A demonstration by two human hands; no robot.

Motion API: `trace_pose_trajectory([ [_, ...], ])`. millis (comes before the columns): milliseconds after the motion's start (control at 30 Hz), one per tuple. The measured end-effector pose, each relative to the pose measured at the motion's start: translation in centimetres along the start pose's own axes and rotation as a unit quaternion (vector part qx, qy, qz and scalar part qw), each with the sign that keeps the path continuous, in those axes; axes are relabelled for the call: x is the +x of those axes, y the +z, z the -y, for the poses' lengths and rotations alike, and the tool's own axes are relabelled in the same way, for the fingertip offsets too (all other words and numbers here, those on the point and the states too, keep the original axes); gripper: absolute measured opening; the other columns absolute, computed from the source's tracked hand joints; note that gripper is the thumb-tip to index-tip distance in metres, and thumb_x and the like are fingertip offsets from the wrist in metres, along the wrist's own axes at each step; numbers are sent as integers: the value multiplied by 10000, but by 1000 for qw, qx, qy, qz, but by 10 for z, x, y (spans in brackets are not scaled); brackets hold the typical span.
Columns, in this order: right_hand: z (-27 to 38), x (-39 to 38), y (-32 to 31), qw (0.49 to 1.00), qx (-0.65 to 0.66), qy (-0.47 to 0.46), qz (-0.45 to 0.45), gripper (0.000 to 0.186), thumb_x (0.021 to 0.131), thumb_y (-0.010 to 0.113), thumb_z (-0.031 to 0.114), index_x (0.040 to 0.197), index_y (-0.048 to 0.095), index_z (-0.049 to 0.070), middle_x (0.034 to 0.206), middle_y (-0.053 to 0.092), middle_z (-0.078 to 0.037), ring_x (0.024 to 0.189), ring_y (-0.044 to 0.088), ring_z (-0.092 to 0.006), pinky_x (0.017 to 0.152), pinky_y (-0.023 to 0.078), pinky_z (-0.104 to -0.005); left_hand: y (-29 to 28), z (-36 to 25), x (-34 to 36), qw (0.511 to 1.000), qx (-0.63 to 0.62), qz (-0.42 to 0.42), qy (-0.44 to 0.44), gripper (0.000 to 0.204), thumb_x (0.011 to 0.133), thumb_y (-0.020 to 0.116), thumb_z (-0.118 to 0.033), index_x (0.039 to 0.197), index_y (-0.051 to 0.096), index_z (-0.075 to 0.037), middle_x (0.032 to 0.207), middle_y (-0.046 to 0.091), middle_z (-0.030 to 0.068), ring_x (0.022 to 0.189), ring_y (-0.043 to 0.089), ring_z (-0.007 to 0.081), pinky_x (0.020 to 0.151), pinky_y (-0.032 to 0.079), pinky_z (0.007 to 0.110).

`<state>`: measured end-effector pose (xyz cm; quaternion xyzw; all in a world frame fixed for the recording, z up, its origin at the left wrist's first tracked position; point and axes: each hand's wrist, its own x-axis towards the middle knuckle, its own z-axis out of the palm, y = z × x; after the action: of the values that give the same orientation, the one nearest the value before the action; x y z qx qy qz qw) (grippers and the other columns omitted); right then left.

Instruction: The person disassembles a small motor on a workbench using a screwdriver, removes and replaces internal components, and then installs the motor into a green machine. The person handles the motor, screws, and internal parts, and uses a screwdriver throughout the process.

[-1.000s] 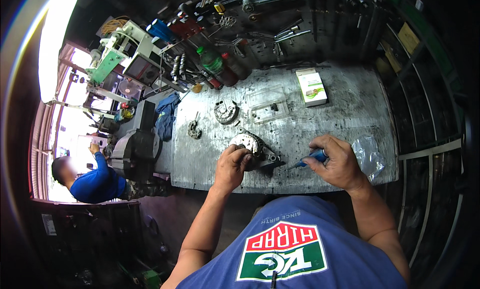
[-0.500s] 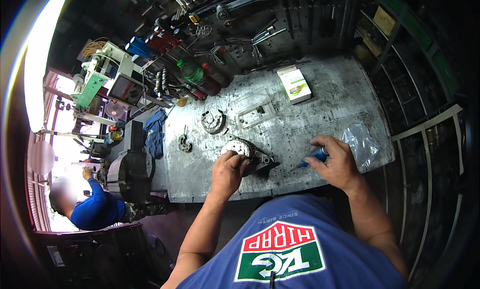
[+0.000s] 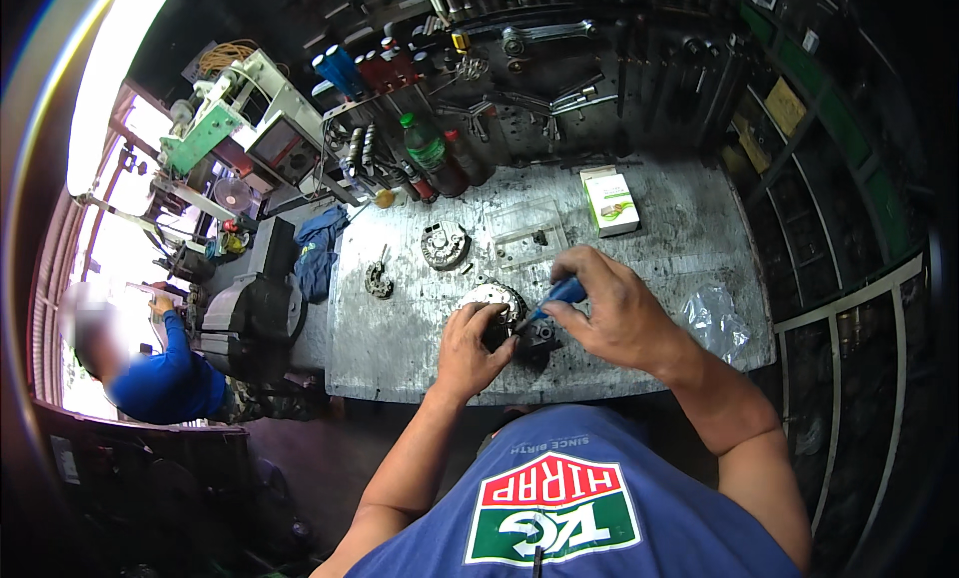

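Note:
A round metal alternator housing (image 3: 487, 293) with holes lies near the bench's front edge. My left hand (image 3: 470, 350) grips its near side, fingers curled and thumb low. From the right, my right hand (image 3: 624, 313) holds a blue tool with a thin pointed tip (image 3: 565, 292), closed around its body. The tip points down-left at the housing's right side, close to my left thumb; whether it touches is too small to tell. Beyond the housing sits a second round metal part (image 3: 445, 245). A small curved metal part (image 3: 379, 280) rests to the left.
On the bench (image 3: 649, 268) are a clear plastic tray (image 3: 524, 218), a white and green box (image 3: 609, 203) and a clear plastic bag (image 3: 715, 321). Bottles (image 3: 428, 148) and tools line the back. A vise (image 3: 255, 298) and a person in blue (image 3: 165, 378) are at left.
My right hand has moved left with the blue tool, bringing its tip to the housing. My left hand has shifted slightly, its thumb now further out. The view has turned a little.

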<state>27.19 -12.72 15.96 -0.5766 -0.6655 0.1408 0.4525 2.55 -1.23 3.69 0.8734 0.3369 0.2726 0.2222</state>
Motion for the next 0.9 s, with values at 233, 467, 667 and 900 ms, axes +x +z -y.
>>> trace_pose_trajectory([
  [233, 10, 26, 23, 997, -17, -55, 51, 430, 962, 865, 59, 1302, 607, 8, 1160, 706, -184, 989, 770, -387, 842, 625, -458, 6, 2, -5, 1000, -28, -10, -7, 223, 873, 862, -159, 1076, 846, -68, 1146, 742, 120, 1118, 686, 363, 994, 550, 483],
  [467, 24, 39, 27, 990, -64, -59, 114, 432, 989, 820, 88, 1358, 615, -9, 1257, 700, -221, 1106, 759, -444, 933, 626, -509, 13, 0, -4, 998, -37, -40, -22, 145, 868, 859, -158, 971, 839, -57, 1092, 742, 113, 1071, 690, 362, 959, 550, 490],
  [667, 54, 73, 14, 924, -217, -78, 304, 329, 995, 791, 145, 1263, 660, 6, 1078, 768, -200, 1016, 786, -446, 863, 622, -522, 9, 4, -6, 999, -30, -22, 3, 240, 832, 903, -173, 1028, 804, -77, 1155, 730, 117, 1123, 672, 376, 995, 536, 504],
  [900, 71, 91, 18, 936, -222, -113, 247, 383, 942, 867, 322, 1062, 758, -25, 861, 795, -222, 847, 818, -442, 737, 658, -527, 5, 12, -14, 999, -29, 9, 24, 444, 834, 929, -194, 1237, 783, -78, 1281, 711, 132, 1209, 657, 385, 1087, 524, 501],
])
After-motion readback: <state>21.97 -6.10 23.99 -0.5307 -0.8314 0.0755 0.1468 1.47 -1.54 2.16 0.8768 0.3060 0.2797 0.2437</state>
